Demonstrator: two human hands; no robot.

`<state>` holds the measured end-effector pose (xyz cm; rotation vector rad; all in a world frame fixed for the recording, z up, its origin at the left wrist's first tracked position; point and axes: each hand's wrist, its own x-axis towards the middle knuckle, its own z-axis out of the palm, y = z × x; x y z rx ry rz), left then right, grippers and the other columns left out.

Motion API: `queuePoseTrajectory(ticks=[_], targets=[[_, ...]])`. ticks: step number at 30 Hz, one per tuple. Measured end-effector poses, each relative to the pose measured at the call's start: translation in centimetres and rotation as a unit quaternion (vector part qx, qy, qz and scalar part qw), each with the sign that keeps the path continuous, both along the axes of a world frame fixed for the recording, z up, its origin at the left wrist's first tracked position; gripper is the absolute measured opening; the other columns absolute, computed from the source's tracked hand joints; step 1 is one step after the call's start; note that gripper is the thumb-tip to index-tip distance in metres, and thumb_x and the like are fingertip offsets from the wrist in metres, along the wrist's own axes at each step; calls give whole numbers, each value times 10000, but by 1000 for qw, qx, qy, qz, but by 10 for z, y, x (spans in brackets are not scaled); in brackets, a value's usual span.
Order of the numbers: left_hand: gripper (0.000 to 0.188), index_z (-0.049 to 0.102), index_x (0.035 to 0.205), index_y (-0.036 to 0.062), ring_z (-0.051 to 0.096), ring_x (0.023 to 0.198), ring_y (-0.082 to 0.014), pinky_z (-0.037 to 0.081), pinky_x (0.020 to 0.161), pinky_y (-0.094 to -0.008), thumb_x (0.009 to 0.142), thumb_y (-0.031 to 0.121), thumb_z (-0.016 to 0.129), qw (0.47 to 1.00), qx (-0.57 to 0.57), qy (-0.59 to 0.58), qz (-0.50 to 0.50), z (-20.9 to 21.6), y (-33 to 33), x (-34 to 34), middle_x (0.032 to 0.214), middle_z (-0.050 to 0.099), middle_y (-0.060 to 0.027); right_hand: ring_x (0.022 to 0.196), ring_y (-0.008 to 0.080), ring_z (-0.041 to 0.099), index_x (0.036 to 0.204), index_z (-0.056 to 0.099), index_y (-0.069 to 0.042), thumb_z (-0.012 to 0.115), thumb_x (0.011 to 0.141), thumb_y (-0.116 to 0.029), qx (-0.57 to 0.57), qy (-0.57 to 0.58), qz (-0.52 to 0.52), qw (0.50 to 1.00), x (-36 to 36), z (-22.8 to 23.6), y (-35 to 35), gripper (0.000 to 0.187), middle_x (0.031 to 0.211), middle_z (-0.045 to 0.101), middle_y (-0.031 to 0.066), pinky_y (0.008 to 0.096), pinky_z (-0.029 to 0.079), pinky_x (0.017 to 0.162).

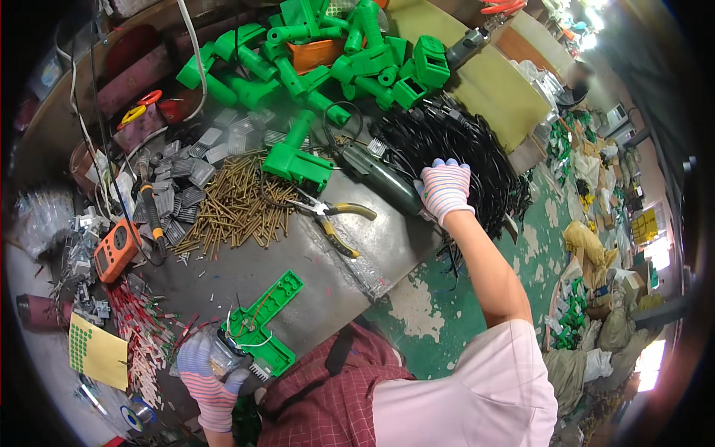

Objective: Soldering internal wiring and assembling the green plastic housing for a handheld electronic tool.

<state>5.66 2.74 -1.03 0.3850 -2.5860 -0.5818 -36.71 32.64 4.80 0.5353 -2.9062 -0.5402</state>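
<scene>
Near the lower left, my left hand (205, 372), in a striped glove, is closed around the wide end of an open green plastic tool housing (262, 319). Thin red and white wires show inside it, and a silvery part sits beside the thumb. My right hand (448, 188), gloved too, reaches over the near edge of a heap of black cables (454, 134). Its fingers are bent; what lies under them is hidden. Against that hand's left side is the end of a dark green cylindrical power tool (383, 179).
Yellow-handled pliers (333, 223) lie beside a pile of brass-coloured screws (234, 201) and a green housing (298, 159). More green housings (298, 74) fill the far side. At left are an orange meter (117, 251), a soldering iron (153, 212) and small red-and-white parts (145, 343).
</scene>
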Motion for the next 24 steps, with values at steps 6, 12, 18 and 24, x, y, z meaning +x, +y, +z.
queuePoseTrajectory(ticks=[6,12,18,24], targets=[[780,536,1294,42,496,1121,-365,391,966,-486,787,618,676,991,-113,-56,40,-13,-1,11,1271,541,-154,1025,299,616,937,732,-131,684,805,-367,27,-117,52,991,-13,19,-7,275,1047,672,97,462,472,836],[833,498,1343,38,478,1212,-384,364,1047,-499,780,621,689,998,-42,-43,34,0,-5,13,1304,526,-183,775,220,644,1000,551,-57,596,942,-189,-670,-199,-65,712,8,36,82,151,930,634,99,379,551,684],[566,517,1275,62,501,1185,-406,396,1006,-533,890,457,642,994,7,105,31,41,16,-20,1261,542,-177,991,399,643,1083,655,-59,648,889,-400,-214,-122,-21,969,32,27,43,392,1046,673,230,440,517,859],[285,609,1079,132,526,1137,-373,425,965,-519,861,301,683,989,-2,137,-51,67,48,-28,1199,564,-117,942,366,670,1212,545,-107,719,819,-292,-88,-55,-65,992,49,-6,50,467,1027,675,192,483,537,805]])
